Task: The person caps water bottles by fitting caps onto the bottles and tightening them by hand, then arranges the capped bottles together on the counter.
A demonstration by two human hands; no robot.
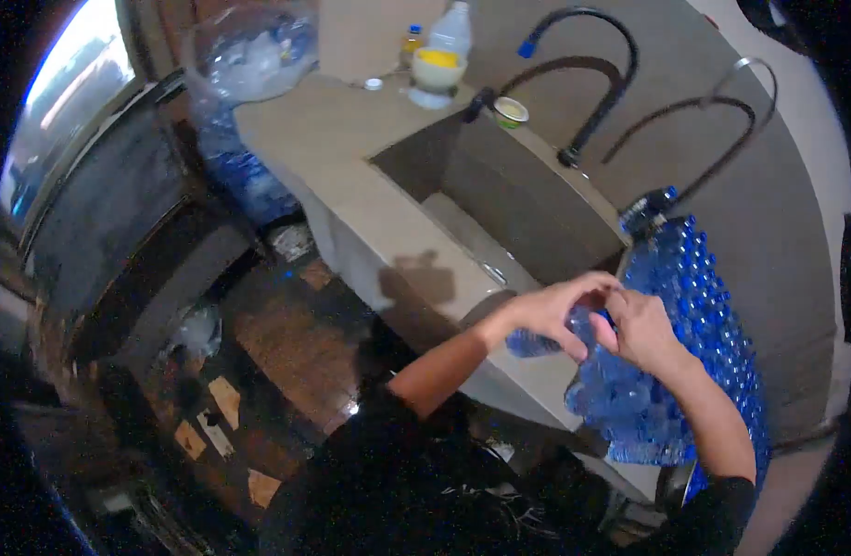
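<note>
My left hand (pixel 552 317) curls around a clear bluish plastic bottle (pixel 581 324), thumb and fingers closed about it. From the other side, my right hand (pixel 644 331) meets it with bent fingers near its top end; the fingertips and any cap there are hidden. Below my left wrist shows more clear bluish plastic (pixel 531 345), and I cannot tell if it belongs to the same bottle. Under and beside my right hand stand many bottles with blue caps (pixel 690 306), packed close together on the counter.
Left of my hands is a sink (pixel 500 199) in the grey counter (pixel 323 157), with a black curved faucet (pixel 620 83) behind it. A bowl with something yellow (pixel 438 69), a small tin (pixel 511 112) and a bottle-filled bag (pixel 249 69) are farther back.
</note>
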